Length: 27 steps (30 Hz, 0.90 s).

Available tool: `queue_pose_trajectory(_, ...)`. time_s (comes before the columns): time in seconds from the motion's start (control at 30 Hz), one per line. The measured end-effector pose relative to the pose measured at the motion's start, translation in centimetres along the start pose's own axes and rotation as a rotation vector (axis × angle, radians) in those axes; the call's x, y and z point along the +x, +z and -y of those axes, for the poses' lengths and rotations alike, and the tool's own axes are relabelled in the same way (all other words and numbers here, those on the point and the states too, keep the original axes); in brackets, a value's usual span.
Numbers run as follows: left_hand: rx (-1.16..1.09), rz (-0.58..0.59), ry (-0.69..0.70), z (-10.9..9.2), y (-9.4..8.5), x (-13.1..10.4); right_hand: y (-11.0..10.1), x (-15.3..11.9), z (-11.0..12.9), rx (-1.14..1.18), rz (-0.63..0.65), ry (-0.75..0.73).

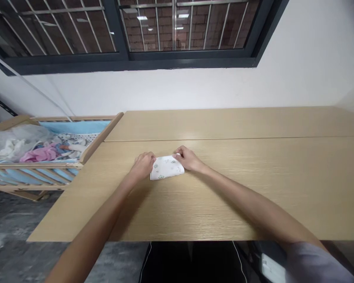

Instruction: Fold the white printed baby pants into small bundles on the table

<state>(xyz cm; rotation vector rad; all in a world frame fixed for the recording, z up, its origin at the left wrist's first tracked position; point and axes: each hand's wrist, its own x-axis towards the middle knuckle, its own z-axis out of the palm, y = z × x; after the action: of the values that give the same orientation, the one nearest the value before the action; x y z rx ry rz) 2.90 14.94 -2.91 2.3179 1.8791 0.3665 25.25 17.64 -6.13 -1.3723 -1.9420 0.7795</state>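
Observation:
A small folded white cloth [166,168] with a scattered printed pattern lies on the pale wooden table [238,157]. My left hand [143,165] has its fingers closed on the cloth's left end. At the cloth's upper right corner, my right hand [186,157] pinches the edge between thumb and fingers. Both forearms reach in from the bottom of the view.
Left of the table stands a wooden crib [102,137] with blue lining, holding a pink cloth [39,153], other fabrics and translucent plastic. Behind the table are a white wall [165,88] and a dark-framed window [191,61] with bars.

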Motion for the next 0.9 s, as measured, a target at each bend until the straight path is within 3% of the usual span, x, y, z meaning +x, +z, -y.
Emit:
queue_pose_trajectory(0.07, 0.021, -0.103, 0.006, -0.7, 0.6, -1.3, -0.2, -0.9, 0.7, -0.132, -0.066, -0.121)
queue_pose_trajectory(0.13, 0.023, -0.173, 0.107, -1.6, 1.2, -3.0, -0.3, -2.1, 1.7, -0.288, -0.077, -0.322)
queue_pose_trajectory(0.2, 0.021, -0.144, 0.244, -2.3, 2.2, -4.5, -0.2, -3.3, 2.2, -0.411, 0.015, -0.488)
queue_pose_trajectory(0.27, 0.034, -0.056, 0.313, -2.5, 3.4, -5.3, 0.3, -3.9, 2.0, -0.485, 0.138, -0.555)
queue_pose_trajectory(0.37, 0.079, -0.010, 0.332, -2.0, 4.8, -5.4, 0.9, -4.1, 0.7, -0.521, 0.244, -0.539)
queue_pose_trajectory(0.57, 0.130, 0.016, 0.362, 0.4, 5.0, -5.8, 0.0, -4.6, -1.2, -0.486, 0.247, -0.468)
queue_pose_trajectory(0.67, 0.135, 0.036, 0.354, 1.0, 4.4, -6.6, -1.0, -5.3, -1.5, -0.471, 0.284, -0.408)
queue_pose_trajectory(0.77, 0.122, -0.017, 0.397, 1.2, 3.1, -7.0, -2.0, -5.7, -1.3, -0.441, 0.326, -0.365)
queue_pose_trajectory(0.9, 0.092, -0.100, 0.438, 1.4, 1.3, -6.5, -2.9, -5.5, -0.7, -0.389, 0.288, -0.423)
